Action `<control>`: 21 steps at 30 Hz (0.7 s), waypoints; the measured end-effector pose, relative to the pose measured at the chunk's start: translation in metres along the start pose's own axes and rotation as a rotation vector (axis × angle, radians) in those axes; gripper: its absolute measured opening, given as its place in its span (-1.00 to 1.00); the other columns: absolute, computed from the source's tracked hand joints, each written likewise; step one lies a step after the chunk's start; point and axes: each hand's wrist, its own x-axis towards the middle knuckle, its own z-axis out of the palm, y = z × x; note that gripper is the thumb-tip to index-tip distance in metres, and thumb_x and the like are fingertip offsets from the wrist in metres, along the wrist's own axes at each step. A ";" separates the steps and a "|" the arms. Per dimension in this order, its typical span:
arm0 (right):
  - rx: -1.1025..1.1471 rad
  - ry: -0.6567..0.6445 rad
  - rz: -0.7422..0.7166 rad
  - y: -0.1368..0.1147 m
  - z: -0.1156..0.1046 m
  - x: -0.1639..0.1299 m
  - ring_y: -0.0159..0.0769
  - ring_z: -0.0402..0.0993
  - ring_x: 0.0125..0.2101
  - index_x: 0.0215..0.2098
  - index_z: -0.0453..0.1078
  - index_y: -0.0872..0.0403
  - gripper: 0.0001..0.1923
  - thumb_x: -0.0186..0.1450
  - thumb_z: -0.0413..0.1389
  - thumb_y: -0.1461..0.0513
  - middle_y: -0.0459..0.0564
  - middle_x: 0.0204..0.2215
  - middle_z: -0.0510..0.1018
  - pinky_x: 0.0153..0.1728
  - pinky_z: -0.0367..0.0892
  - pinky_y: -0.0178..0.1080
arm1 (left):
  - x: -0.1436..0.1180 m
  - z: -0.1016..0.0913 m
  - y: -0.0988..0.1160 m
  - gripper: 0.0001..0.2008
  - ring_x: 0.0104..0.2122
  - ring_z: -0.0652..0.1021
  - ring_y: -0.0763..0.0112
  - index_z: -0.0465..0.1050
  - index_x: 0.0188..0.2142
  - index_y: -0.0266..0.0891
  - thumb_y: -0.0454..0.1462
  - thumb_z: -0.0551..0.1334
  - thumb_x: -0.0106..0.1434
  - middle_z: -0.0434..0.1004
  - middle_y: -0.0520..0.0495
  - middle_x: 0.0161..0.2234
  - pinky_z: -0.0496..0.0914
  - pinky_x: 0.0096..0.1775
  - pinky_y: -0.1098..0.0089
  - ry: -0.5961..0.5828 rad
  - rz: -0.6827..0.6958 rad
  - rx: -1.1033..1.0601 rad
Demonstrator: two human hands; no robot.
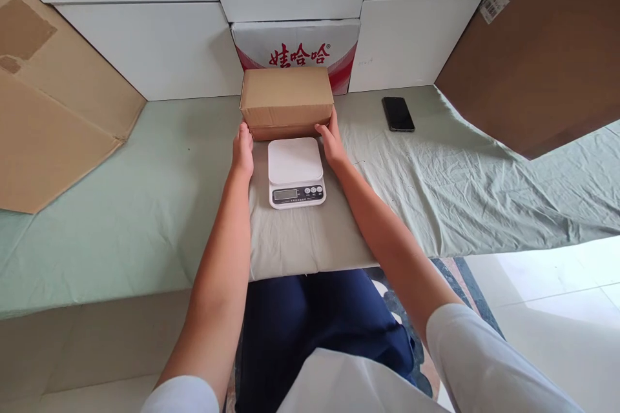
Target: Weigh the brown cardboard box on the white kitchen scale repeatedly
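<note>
A closed brown cardboard box (287,98) sits on the green cloth-covered table (145,206), just behind a small white digital kitchen scale (295,171). My left hand (243,150) rests against the box's lower left corner. My right hand (332,141) presses on its lower right corner. Both hands flank the scale, whose platform carries nothing. The box's base looks to be on the cloth.
A black phone (398,113) lies on the cloth to the right. A red-and-white printed carton (295,45) and white boxes (159,45) stack behind. Large cardboard sheets lean at the left (53,97) and right (542,51). The table edge is near my lap.
</note>
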 end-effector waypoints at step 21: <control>0.066 -0.083 0.006 -0.071 -0.019 -0.122 -0.03 0.10 0.42 0.43 -0.01 -0.25 -0.21 0.28 0.09 -0.06 -0.14 0.44 0.18 0.52 -0.02 0.13 | -0.150 -0.008 0.065 -0.12 0.50 0.12 0.06 0.19 0.43 -0.03 0.35 -0.09 0.31 0.13 -0.10 0.50 0.02 0.48 0.10 -0.092 0.182 0.124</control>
